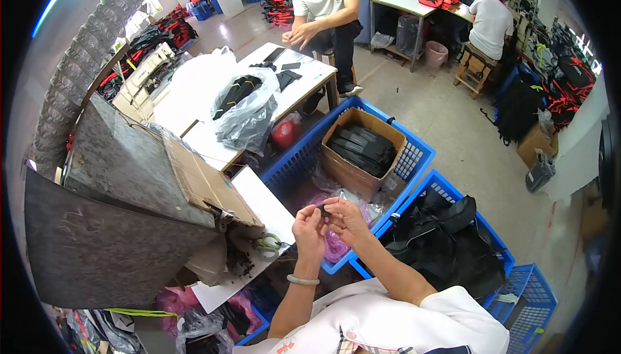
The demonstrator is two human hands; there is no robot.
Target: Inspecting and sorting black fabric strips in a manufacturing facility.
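- Far left: a ribbed duct (84, 73) is curving upward beyond a grey machine panel (123, 247).
- Left of centre: a clear plastic bag (249, 118) is sitting on a white table, holding black strips (239, 92) whose long axis is running from lower left to upper right.
- Nearer the person: green-handled scissors (269, 243) are lying on a white surface.
- Centre: the left hand (310, 230), a pale bangle circling its wrist, is bringing thumb and fingertips together on a small dark piece (324, 211).
- Between the hands: this piece is appearing in front of the blue crate; fingers are covering part of it, so its long axis and the way it is pointing cannot be told.
- Just right: the right hand (347, 219) is pinching the same piece from its own side.
- Beyond the hands: a cardboard box (346, 174) is standing inside the blue crate (414, 157), holding black pieces.
- Right: black fabric (446, 244) is filling a second crate.
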